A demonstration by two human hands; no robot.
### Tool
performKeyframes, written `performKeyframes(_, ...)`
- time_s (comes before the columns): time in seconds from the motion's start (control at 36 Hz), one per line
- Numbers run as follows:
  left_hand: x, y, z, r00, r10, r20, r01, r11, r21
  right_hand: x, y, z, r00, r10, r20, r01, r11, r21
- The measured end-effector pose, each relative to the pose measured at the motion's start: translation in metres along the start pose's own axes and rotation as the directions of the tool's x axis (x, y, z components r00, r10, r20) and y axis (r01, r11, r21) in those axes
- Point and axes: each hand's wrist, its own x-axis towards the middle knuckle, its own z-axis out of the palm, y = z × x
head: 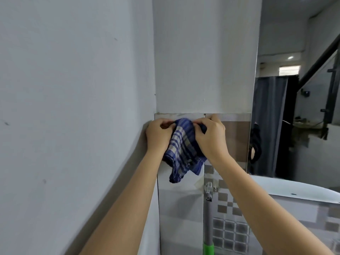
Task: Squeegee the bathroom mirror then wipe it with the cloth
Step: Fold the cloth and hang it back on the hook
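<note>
While my fingers pinch the top edge of the cloth, both of my hands are closed on it: my left hand grips its upper left corner and my right hand grips the upper right, thumbs tucked into the fabric. It is a blue and white checked cloth, bunched between my hands and hanging down in folds below them, its lowest corner dangling free. I hold it up against the tiled wall, just under the line where the tiles meet the painted wall above. Below my right wrist a grey pole with a green grip hangs from a hook on the tiles. To my right, well apart from the cloth, is the mirror, with the white sink beneath it. Neither hand touches the mirror.
</note>
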Motion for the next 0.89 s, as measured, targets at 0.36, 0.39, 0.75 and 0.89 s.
performKeyframes(0.36, -0.040, -0.003, -0.016, 0.952, -0.005, 0.307, 0.116, 0.933, -0.342, -0.010, -0.002, 0.001, 0.985, 0.026, 0.172, -0.050, 0.990, 0.134)
performKeyframes(0.39, -0.040, -0.004, -0.017, 0.945, 0.006, 0.327, 0.113, 0.932, -0.345, -0.011, -0.001, 0.002, 0.983, 0.022, 0.184, -0.047, 0.990, 0.134)
performKeyframes(0.75, -0.043, -0.017, -0.014, 0.918, 0.077, 0.389, 0.024, 0.968, -0.248, -0.010, 0.005, 0.004, 0.978, 0.072, 0.195, -0.106, 0.979, 0.174)
performKeyframes(0.89, -0.042, -0.018, -0.013, 0.930, 0.085, 0.358, -0.009, 0.978, -0.208, -0.016, 0.005, 0.006, 0.986, 0.097, 0.135, -0.123, 0.973, 0.195)
